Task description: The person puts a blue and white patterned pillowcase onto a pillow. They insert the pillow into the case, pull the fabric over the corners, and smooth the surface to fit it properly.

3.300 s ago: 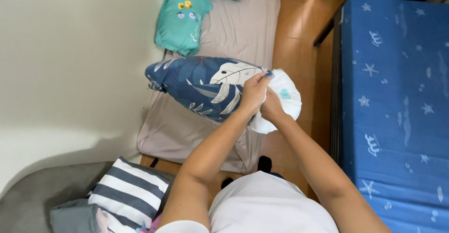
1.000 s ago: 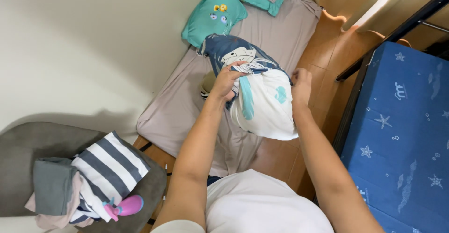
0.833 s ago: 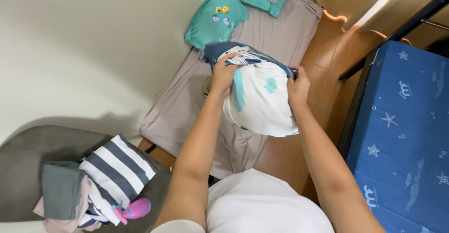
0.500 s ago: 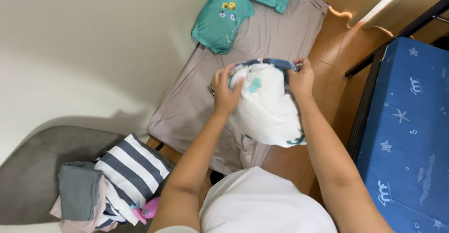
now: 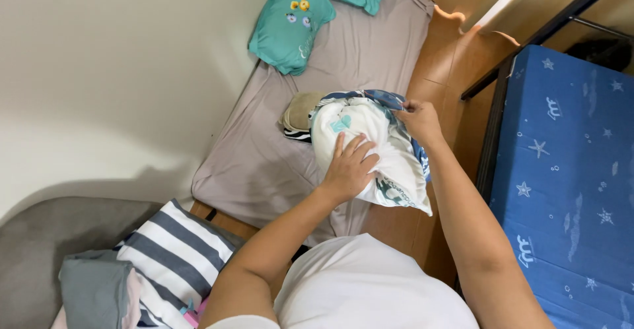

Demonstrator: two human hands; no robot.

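A white pillow (image 5: 370, 144) with a blue leaf-print pillowcase (image 5: 389, 101) bunched around its far end lies over the edge of a grey-sheeted mattress (image 5: 277, 164). My left hand (image 5: 350, 167) presses flat on the white pillow with its fingers spread. My right hand (image 5: 417, 119) pinches the rim of the blue pillowcase at the pillow's right side. Under the pillow's left side a beige and striped cloth (image 5: 298, 114) peeks out.
A teal cushion with small flowers (image 5: 290, 22) lies at the mattress's far end. A blue star-print mattress on a dark frame (image 5: 568, 170) stands to the right, wooden floor between. A striped cloth (image 5: 168, 256) and grey clothes are heaped on a grey seat at lower left.
The pillow has turned so its white side faces up. The blue case has slid back toward the far end. My left hand moved from the case's edge onto the pillow's top.
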